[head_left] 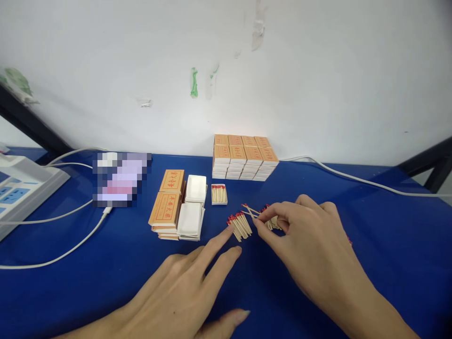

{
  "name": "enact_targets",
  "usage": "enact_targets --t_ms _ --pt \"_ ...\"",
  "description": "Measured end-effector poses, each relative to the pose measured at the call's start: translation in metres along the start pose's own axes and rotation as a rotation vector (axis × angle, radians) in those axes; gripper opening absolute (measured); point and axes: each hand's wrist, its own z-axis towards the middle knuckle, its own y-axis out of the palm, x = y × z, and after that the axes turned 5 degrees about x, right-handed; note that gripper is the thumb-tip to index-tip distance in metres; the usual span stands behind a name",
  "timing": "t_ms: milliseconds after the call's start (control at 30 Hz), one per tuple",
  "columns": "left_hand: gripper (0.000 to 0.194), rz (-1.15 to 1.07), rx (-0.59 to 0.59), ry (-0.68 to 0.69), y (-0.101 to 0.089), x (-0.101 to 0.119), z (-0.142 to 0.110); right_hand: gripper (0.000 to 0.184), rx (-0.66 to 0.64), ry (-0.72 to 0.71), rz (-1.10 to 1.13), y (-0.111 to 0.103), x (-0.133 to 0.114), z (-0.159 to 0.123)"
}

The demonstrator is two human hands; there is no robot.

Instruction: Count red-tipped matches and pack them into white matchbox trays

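Two grips are in my camera view, both over the blue tabletop [399, 235]. The right hand [314, 240] has its grip closed in a fine pinch: between thumb and index finger I see at least one match [249, 208], its red head pointing away to the left; I cannot tell the exact number held. The left hand [180, 287] has a slack, wide grip with nothing held. Its fingers are spread, and the index fingertip seems to touch the left edge of a small pile [241, 227] of matches, which lie side by side with the red heads toward the wall [318, 84]. A second pile [272, 223] is just beside the right hand, partly hidden behind its fingers, so I do not see all of it.

Beyond the first pile I find a tray [219, 194], lying flat, with matches packed inside, red heads also toward the wall. Left of this tray are white trays [189, 219] in two stacks, and close against them, on their left, orange boxes [164, 207] with red print. Near the wall, a block of boxes [243, 157] stands in neat layers; its top shows two rows of four. Farther left I observe a white cable [88, 240], a power strip [38, 174] and a blurred object [122, 181] which I cannot identify.
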Motion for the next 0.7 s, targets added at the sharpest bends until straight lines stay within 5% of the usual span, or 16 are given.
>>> enact_targets --t_ms 700 --pt "0.057 0.036 0.018 0.016 -0.0008 0.0008 -0.0007 0.022 -0.119 0.021 0.137 -0.0022 -0.0024 0.0022"
